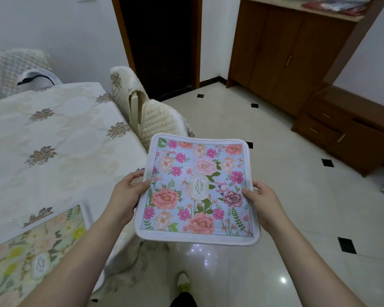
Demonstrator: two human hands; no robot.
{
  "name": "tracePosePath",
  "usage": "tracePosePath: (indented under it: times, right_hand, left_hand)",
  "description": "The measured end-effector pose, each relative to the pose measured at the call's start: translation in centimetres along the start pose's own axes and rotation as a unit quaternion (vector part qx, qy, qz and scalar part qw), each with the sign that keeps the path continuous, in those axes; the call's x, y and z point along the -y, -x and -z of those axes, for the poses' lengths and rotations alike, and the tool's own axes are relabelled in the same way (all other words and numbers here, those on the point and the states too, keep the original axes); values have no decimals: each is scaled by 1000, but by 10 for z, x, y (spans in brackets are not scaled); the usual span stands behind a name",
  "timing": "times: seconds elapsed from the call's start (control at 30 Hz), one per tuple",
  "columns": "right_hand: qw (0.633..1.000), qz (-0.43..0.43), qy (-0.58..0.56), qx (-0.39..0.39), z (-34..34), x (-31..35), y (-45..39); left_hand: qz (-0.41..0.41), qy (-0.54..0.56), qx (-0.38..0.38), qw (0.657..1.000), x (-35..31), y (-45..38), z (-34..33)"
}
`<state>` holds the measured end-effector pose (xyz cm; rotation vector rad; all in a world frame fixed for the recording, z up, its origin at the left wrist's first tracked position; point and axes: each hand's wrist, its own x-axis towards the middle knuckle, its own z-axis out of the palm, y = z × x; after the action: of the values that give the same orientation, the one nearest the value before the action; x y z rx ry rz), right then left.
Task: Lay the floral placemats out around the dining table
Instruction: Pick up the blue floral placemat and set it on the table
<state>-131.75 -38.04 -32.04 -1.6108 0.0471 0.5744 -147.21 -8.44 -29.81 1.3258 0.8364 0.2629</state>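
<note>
I hold a blue floral placemat point(197, 187) with pink flowers and a white border flat in the air, off the right side of the dining table point(60, 138). My left hand point(126, 196) grips its left edge and my right hand point(262, 202) grips its right edge. A second, yellow-green floral placemat point(31, 253) lies flat on the table's near corner, partly hidden by my left forearm. The table wears a cream embroidered cloth.
Two cream quilted chairs point(157, 122) stand pushed in at the table's right side, just beyond the held mat. Another covered chair point(16, 67) is at the far end. A wooden cabinet point(282, 56) and low drawers point(346, 129) line the right wall. A dark doorway point(162, 45) lies ahead.
</note>
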Motion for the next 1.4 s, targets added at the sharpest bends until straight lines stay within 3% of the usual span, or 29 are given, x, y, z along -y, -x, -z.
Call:
tracePosePath:
  times: [0.73,1.1,1.4]
  right_hand:
    - [997,14,3,-71,42,87,-166]
    - [1000,17,-15,1,92,129,-298]
    - [997,4,3,75,94,169,-387]
  left_hand:
    - [4,2,94,996,-76,-186,-111]
    - [-28,-36,21,999,-106,-247,-200]
    - [-12,4,-43,999,-125,-291,-230]
